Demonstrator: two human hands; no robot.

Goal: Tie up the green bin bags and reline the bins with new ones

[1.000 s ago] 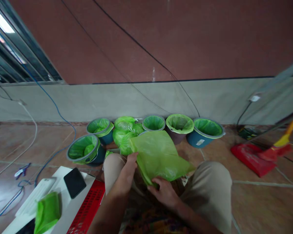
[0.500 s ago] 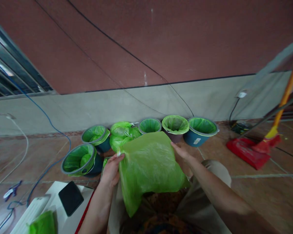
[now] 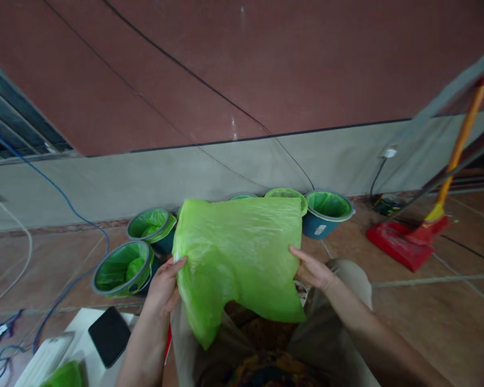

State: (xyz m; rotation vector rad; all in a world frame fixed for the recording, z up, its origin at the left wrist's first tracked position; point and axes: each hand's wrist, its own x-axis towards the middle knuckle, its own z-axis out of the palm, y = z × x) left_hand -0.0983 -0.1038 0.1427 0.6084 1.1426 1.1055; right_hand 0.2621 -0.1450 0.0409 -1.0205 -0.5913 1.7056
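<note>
A green plastic bag [image 3: 242, 247] is stretched out flat above my lap, its lower edge hanging unevenly. My left hand [image 3: 165, 282] pinches its left edge, thumb on the near face. At the right edge my right hand [image 3: 311, 269] grips the plastic between thumb and fingers. Behind the bag, along the wall, stand buckets lined with green bags: one blue bucket [image 3: 328, 212] shows fully at the right, while a lined bin [image 3: 287, 194] beside it is mostly covered. Two more lined buckets, a rear one [image 3: 151, 224] and a nearer one [image 3: 123, 269], stand at the left.
A red dustpan [image 3: 399, 244] and a yellow-handled broom [image 3: 460, 150] stand at the right. On the lower left, a black phone-like slab [image 3: 109, 336] lies on a white surface [image 3: 75, 344]. A blue cable [image 3: 66, 293] runs across the tiled floor near purple-handled scissors [image 3: 8, 325].
The bag is now spread wider and its top edge is higher, covering more of the buckets behind. My left hand has moved left. The view has shifted slightly.
</note>
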